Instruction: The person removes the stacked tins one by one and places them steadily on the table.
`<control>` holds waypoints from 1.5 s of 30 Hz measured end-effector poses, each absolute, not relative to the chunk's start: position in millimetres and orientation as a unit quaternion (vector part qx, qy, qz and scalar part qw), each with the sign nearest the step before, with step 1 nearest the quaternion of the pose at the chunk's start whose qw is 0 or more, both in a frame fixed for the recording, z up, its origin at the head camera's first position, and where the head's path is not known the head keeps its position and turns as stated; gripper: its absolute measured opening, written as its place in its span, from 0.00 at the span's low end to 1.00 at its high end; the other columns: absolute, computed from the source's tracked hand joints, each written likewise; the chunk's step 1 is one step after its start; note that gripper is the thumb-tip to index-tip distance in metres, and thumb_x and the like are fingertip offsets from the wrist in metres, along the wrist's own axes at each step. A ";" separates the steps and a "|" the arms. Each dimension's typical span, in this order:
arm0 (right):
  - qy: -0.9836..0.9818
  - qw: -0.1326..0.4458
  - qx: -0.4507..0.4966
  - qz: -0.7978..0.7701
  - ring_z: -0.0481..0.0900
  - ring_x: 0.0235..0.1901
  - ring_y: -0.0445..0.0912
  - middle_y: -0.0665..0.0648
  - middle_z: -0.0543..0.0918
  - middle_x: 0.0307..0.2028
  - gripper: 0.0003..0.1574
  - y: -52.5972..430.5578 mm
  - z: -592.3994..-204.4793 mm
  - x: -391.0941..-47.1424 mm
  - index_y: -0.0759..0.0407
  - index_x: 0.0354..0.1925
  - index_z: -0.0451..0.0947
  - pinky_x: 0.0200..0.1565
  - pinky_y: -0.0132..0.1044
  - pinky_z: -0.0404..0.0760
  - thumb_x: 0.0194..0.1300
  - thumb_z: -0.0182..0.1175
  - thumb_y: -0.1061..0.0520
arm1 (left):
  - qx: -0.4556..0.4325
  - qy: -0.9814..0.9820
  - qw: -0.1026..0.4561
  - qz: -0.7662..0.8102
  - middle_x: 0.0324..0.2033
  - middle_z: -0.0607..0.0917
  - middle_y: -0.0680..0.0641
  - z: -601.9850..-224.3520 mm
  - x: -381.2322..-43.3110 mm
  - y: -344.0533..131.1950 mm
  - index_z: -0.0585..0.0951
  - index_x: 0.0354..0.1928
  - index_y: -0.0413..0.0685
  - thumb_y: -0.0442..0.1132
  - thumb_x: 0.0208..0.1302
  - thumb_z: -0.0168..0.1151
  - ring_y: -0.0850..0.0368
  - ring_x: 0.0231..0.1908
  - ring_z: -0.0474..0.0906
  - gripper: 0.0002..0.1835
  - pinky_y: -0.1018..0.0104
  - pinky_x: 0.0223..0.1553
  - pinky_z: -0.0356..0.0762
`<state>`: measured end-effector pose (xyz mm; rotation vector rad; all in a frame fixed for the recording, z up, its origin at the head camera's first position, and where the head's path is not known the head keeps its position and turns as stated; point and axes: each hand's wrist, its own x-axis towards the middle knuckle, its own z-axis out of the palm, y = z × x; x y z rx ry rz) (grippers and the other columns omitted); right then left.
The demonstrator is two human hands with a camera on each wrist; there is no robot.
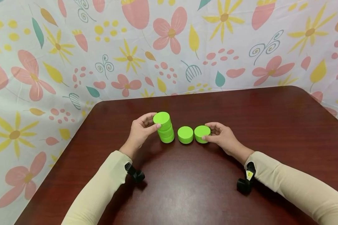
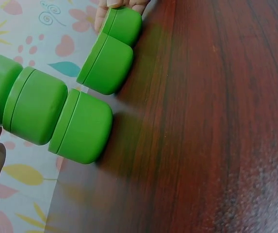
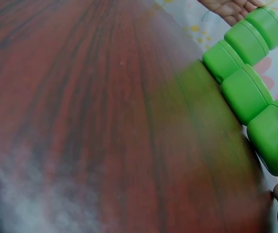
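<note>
Three lime-green round lidded jars stand in a column at the left of the group. My left hand (image 1: 138, 131) grips the top jar (image 1: 162, 119) of this stack, thumb in front and fingers round the back. Below it are the middle jar (image 2: 36, 107) and the bottom jar (image 2: 83, 127), the latter on the table. Just right of the stack, a single jar (image 1: 185, 135) sits on the table, untouched. Beside that one, my right hand (image 1: 225, 139) holds another jar (image 1: 202, 135) low at the tabletop, with the thumb on its near side.
The dark reddish-brown wooden table (image 1: 186, 181) has a glossy surface and rounded far corners. A floral-printed cloth (image 1: 169, 62) hangs behind it and along the left. Small black wrist cameras hang below both cream sleeves (image 1: 101, 184), close over the table.
</note>
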<state>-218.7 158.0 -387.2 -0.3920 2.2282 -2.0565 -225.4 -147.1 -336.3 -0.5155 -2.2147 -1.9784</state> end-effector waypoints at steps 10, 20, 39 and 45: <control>0.746 0.046 -0.116 -0.654 0.77 0.38 0.36 0.46 0.78 0.40 0.33 160.2 -386.3 -219.5 0.72 0.55 0.66 0.39 0.26 0.77 0.51 0.66 0.68 | -0.172 -0.738 0.062 -0.649 0.45 0.82 0.36 -334.5 -226.7 -145.8 0.76 0.53 0.37 0.27 0.53 0.67 0.51 0.45 0.78 0.23 0.71 0.39 0.78; 0.774 0.039 -0.103 -0.623 0.77 0.38 0.36 0.56 0.79 0.43 0.34 160.4 -380.5 -216.2 0.71 0.54 0.67 0.40 0.25 0.76 0.49 0.68 0.66 | -0.173 -0.732 0.067 -0.656 0.44 0.82 0.37 -336.0 -225.6 -146.1 0.77 0.52 0.36 0.27 0.53 0.66 0.45 0.46 0.77 0.22 0.71 0.40 0.77; 0.799 0.064 -0.084 -0.591 0.64 0.62 0.58 0.67 0.66 0.62 0.41 161.2 -350.6 -218.2 0.67 0.64 0.61 0.50 0.34 0.72 0.57 0.65 0.54 | -0.169 -0.736 0.047 -0.654 0.55 0.76 0.38 -334.3 -222.9 -151.6 0.72 0.58 0.37 0.26 0.54 0.64 0.54 0.54 0.74 0.27 0.66 0.52 0.74; 0.789 0.064 -0.116 -0.600 0.65 0.62 0.55 0.63 0.68 0.62 0.38 143.1 -316.1 -229.4 0.63 0.63 0.63 0.53 0.43 0.73 0.57 0.65 0.55 | -0.170 -0.742 0.024 -0.647 0.55 0.76 0.36 -335.0 -222.0 -157.7 0.70 0.60 0.37 0.26 0.55 0.63 0.51 0.55 0.73 0.28 0.62 0.55 0.72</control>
